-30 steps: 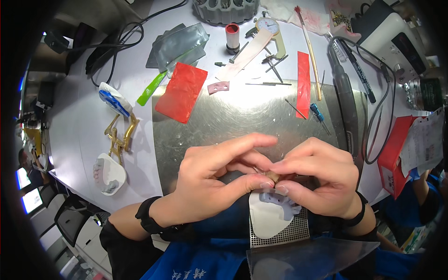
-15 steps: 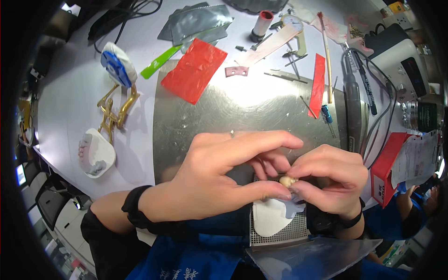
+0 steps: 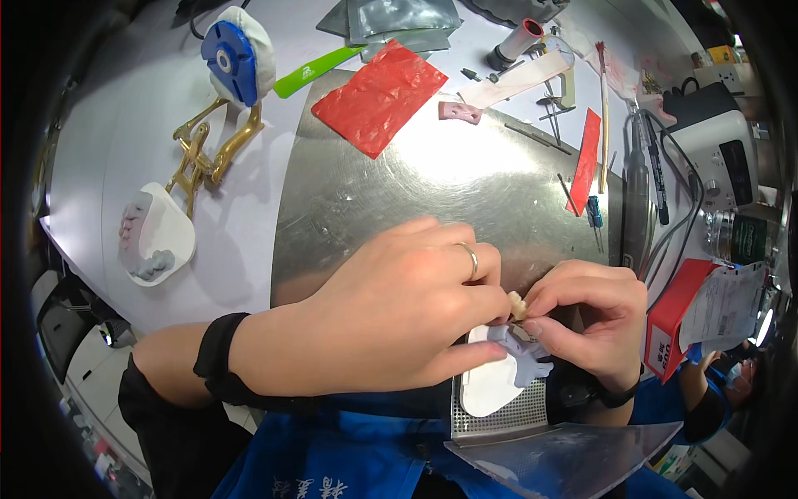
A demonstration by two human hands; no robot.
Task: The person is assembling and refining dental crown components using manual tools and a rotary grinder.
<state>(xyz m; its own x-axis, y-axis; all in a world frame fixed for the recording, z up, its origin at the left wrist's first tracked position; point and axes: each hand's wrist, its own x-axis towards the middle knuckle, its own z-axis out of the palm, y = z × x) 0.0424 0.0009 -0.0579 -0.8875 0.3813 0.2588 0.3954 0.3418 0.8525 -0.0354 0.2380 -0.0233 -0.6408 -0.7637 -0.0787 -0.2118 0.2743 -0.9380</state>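
Between my right hand's (image 3: 586, 316) thumb and forefinger is a small cream dental crown piece (image 3: 518, 305), seemingly of more than one tooth. Right below it is a dental cast with a white base (image 3: 486, 389) and a grey-lilac tooth part (image 3: 525, 359). My left hand (image 3: 407, 303), back upward and wearing a ring, grips this cast. Its thumb lies across the white base, and the curled fingers are at the far side, their tips partly hidden near the crown piece. Under the cast is a perforated metal grille (image 3: 503, 422) with a clear plastic flap (image 3: 565, 457) in front.
A gold articulator (image 3: 198, 158) carrying white casts stands left. Beyond the metal plate (image 3: 357, 200) lie a red sheet (image 3: 381, 98), a green strip (image 3: 316, 71) and grey pouches (image 3: 403, 21). Right are small tools, a handpiece (image 3: 636, 183), a white device (image 3: 715, 141) and a red box (image 3: 677, 312).
My left hand has turned back upward and curled its fingers, thumb now across the cast. The crown piece, in my right hand's pinch, has tipped more upright. The whole view has shifted.
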